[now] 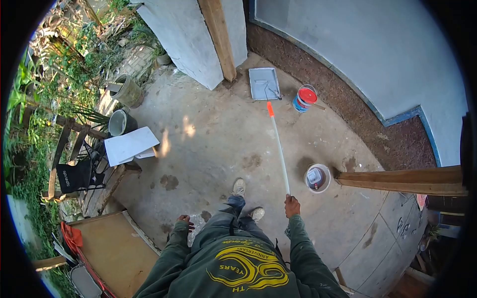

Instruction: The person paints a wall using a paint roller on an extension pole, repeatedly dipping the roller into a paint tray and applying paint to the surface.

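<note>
My right hand (pixel 292 205) is wrapped round the lower end of a long-handled paint roller (pixel 279 144), whose white pole has an orange section near the top. The roller's head rests in a grey paint tray (pixel 263 95) on the concrete floor ahead. Beside the tray stands a paint can (pixel 301 103) with a red lid. A white bucket (pixel 325 185) sits to the right of the pole and holds a small container and something with a reddish handle. At my left side hangs my left hand (pixel 185 222), fingers loosely bent and holding nothing.
A wooden post (pixel 218 39) stands ahead, another (pixel 402 180) at the right. The grey-white wall (pixel 367 54) curves along the right. At left are two buckets (pixel 128 92), white boards (pixel 131 145), a black folding chair (pixel 77 176) and a brown board (pixel 117 248).
</note>
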A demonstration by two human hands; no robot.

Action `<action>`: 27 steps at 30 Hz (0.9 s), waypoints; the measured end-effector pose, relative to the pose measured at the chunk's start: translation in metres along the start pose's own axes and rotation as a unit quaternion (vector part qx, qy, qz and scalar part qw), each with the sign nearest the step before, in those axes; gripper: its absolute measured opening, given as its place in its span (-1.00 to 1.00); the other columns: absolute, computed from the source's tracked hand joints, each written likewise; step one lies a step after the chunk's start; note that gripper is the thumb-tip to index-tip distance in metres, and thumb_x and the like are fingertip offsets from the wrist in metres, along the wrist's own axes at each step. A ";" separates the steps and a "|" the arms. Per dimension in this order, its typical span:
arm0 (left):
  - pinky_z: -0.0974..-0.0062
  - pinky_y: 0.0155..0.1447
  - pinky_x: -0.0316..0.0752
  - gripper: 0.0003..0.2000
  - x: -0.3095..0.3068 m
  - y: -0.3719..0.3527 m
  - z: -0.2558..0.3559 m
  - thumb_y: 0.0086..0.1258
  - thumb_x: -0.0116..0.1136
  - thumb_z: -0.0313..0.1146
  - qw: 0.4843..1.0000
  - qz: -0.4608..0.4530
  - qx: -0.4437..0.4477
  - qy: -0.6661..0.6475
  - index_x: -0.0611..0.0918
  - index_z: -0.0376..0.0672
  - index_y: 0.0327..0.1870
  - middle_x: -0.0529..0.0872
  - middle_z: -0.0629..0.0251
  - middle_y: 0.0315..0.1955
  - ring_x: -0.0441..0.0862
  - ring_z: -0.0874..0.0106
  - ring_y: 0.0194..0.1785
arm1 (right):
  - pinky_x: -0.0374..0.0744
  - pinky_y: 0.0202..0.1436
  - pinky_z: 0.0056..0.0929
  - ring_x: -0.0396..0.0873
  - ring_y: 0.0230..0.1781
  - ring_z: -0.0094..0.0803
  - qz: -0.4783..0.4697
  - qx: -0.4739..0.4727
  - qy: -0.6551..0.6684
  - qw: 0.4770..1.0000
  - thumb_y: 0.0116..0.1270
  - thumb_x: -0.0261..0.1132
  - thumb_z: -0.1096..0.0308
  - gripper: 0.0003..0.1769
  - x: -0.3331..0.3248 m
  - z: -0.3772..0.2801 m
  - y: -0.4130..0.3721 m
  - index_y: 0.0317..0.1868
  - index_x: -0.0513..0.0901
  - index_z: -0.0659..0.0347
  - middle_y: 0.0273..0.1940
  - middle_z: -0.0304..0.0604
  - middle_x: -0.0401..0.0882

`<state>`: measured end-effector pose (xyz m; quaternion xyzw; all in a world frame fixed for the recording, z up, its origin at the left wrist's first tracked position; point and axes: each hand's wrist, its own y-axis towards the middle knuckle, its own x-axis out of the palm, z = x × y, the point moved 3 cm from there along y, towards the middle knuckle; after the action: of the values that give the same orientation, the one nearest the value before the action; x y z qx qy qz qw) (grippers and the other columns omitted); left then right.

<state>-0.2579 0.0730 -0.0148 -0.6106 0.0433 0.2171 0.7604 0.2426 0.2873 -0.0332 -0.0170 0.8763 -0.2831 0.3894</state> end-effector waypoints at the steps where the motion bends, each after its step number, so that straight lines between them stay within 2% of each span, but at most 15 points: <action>1: 0.07 -0.32 0.61 -0.65 0.004 0.000 0.003 0.52 -0.09 -0.17 1.000 -0.001 -0.002 0.000 0.37 -0.03 0.25 0.72 -0.03 -0.18 0.74 0.07 -0.31 | 0.61 -0.43 -0.21 0.61 -0.55 -0.24 0.000 0.001 -0.002 1.000 0.47 0.00 0.08 -0.60 -0.001 0.007 -0.012 -0.33 0.57 0.23 -0.45 -0.13 0.61; 3: 0.14 -0.38 0.61 -0.67 0.013 0.000 0.008 0.50 -0.06 -0.16 1.000 -0.005 0.028 0.000 0.42 -0.05 0.19 0.73 -0.05 -0.24 0.74 0.09 -0.36 | 0.62 -0.37 -0.20 0.64 -0.43 -0.23 0.011 -0.156 -0.130 0.979 0.42 0.08 0.23 -0.77 0.001 0.024 -0.041 -0.18 0.55 0.20 -0.34 -0.17 0.61; 7: 0.12 -0.40 0.60 -0.68 0.021 0.005 0.013 0.50 -0.05 -0.17 0.998 -0.024 0.058 -0.020 0.42 -0.03 0.19 0.73 -0.05 -0.27 0.73 0.10 -0.42 | 0.63 -0.32 -0.20 0.64 -0.34 -0.22 -0.032 -0.173 -0.200 0.964 0.36 0.12 0.33 -0.81 -0.007 0.038 -0.089 -0.08 0.52 0.18 -0.27 -0.20 0.59; 9: 0.11 -0.40 0.60 -0.68 0.025 0.007 0.013 0.49 -0.05 -0.17 0.998 -0.024 0.052 -0.019 0.42 -0.03 0.19 0.73 -0.05 -0.27 0.73 0.10 -0.42 | 0.59 -0.37 -0.16 0.62 -0.39 -0.20 0.031 -0.226 -0.260 0.938 0.45 0.06 0.28 -0.84 -0.010 0.040 -0.104 -0.14 0.51 0.16 -0.32 -0.21 0.56; 10: 0.09 -0.40 0.60 -0.67 0.026 0.007 0.013 0.49 -0.04 -0.17 0.999 -0.023 0.047 -0.013 0.42 -0.03 0.19 0.73 -0.06 -0.27 0.73 0.10 -0.42 | 0.58 -0.38 -0.13 0.62 -0.36 -0.16 -0.061 -0.068 -0.088 0.992 0.42 0.10 0.30 -0.85 -0.009 0.050 -0.097 -0.12 0.51 0.16 -0.30 -0.18 0.56; 11: 0.09 -0.40 0.60 -0.67 0.027 0.008 0.013 0.49 -0.04 -0.17 0.999 -0.023 0.046 -0.015 0.42 -0.03 0.19 0.73 -0.06 -0.27 0.73 0.10 -0.42 | 0.58 -0.38 -0.13 0.62 -0.36 -0.16 -0.061 -0.069 -0.089 0.992 0.42 0.10 0.30 -0.85 -0.009 0.047 -0.091 -0.12 0.51 0.16 -0.30 -0.18 0.56; 13: 0.07 -0.41 0.60 -0.67 0.027 0.012 0.011 0.48 -0.03 -0.17 0.999 -0.021 0.034 0.001 0.41 -0.02 0.19 0.73 -0.06 -0.27 0.73 0.09 -0.43 | 0.59 -0.31 -0.08 0.63 -0.39 -0.21 0.049 -0.229 -0.225 0.946 0.48 0.01 0.12 -0.65 -0.001 0.042 -0.071 -0.24 0.57 0.20 -0.37 -0.13 0.61; 15: 0.08 -0.41 0.60 -0.66 0.025 0.009 0.015 0.47 -0.03 -0.17 0.999 -0.020 0.030 0.008 0.41 -0.02 0.20 0.73 -0.06 -0.27 0.73 0.08 -0.44 | 0.56 -0.46 -0.15 0.57 -0.60 -0.22 0.078 -0.204 -0.157 0.963 0.48 -0.04 -0.02 -0.50 0.020 0.052 -0.024 -0.34 0.58 0.23 -0.54 -0.10 0.57; 17: 0.08 -0.41 0.60 -0.66 0.020 0.009 0.019 0.47 -0.03 -0.17 0.999 -0.018 0.027 0.018 0.41 -0.02 0.20 0.73 -0.06 -0.27 0.73 0.08 -0.44 | 0.48 -0.65 -0.24 0.43 -0.78 -0.28 0.044 -0.131 0.014 0.990 0.44 -0.02 -0.06 -0.49 0.016 0.030 0.003 -0.36 0.56 0.24 -0.69 -0.14 0.46; 18: 0.09 -0.41 0.60 -0.66 0.018 0.010 0.021 0.47 -0.03 -0.17 0.999 -0.017 0.032 0.016 0.41 -0.02 0.20 0.73 -0.06 -0.27 0.73 0.09 -0.44 | 0.48 -0.65 -0.24 0.43 -0.78 -0.28 0.045 -0.129 0.017 0.991 0.44 -0.02 -0.06 -0.49 0.005 0.006 0.005 -0.36 0.56 0.24 -0.69 -0.14 0.46; 19: 0.09 -0.41 0.61 -0.65 0.018 0.013 0.022 0.47 -0.02 -0.17 0.999 -0.017 0.037 0.012 0.41 -0.02 0.21 0.73 -0.06 -0.27 0.73 0.09 -0.44 | 0.44 -0.70 -0.28 0.39 -0.81 -0.32 -0.015 0.001 0.072 0.997 0.44 -0.02 -0.07 -0.48 -0.016 -0.028 -0.007 -0.36 0.55 0.24 -0.69 -0.16 0.44; 20: 0.09 -0.41 0.61 -0.65 0.016 0.014 0.023 0.47 -0.02 -0.17 0.999 -0.019 0.037 0.014 0.41 -0.02 0.21 0.73 -0.06 -0.27 0.73 0.09 -0.44 | 0.39 -0.76 -0.32 0.34 -0.83 -0.36 -0.073 0.129 0.124 0.981 0.44 -0.02 -0.09 -0.47 -0.027 -0.046 -0.020 -0.36 0.54 0.25 -0.69 -0.17 0.41; 23: 0.11 -0.41 0.61 -0.65 0.019 0.016 0.022 0.47 -0.02 -0.17 0.998 -0.021 0.055 -0.008 0.41 -0.01 0.21 0.73 -0.05 -0.27 0.73 0.10 -0.44 | 0.46 -0.68 -0.22 0.43 -0.79 -0.28 -0.083 0.152 0.110 0.979 0.44 -0.02 -0.09 -0.43 -0.036 -0.037 -0.048 -0.42 0.56 0.27 -0.70 -0.14 0.45; 25: 0.07 -0.35 0.60 -0.62 0.023 0.016 0.018 0.50 -0.06 -0.14 0.998 -0.028 0.050 -0.016 0.37 -0.01 0.26 0.71 -0.06 -0.19 0.73 0.06 -0.36 | 0.44 -0.70 -0.25 0.44 -0.78 -0.30 -0.086 0.167 0.110 0.976 0.44 -0.01 -0.07 -0.46 -0.037 -0.015 -0.075 -0.41 0.56 0.27 -0.68 -0.14 0.47; 27: 0.07 -0.35 0.60 -0.62 0.029 0.016 0.010 0.50 -0.05 -0.14 0.999 -0.027 0.035 -0.021 0.37 -0.01 0.26 0.71 -0.06 -0.19 0.73 0.06 -0.36 | 0.40 -0.73 -0.28 0.42 -0.79 -0.34 -0.088 0.156 0.101 0.979 0.43 0.00 -0.07 -0.46 -0.042 -0.002 -0.098 -0.42 0.56 0.27 -0.69 -0.15 0.45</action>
<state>-0.2399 0.0931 -0.0370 -0.5798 0.0183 0.2079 0.7876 0.2516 0.2162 0.0460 -0.0047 0.8513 -0.4497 0.2702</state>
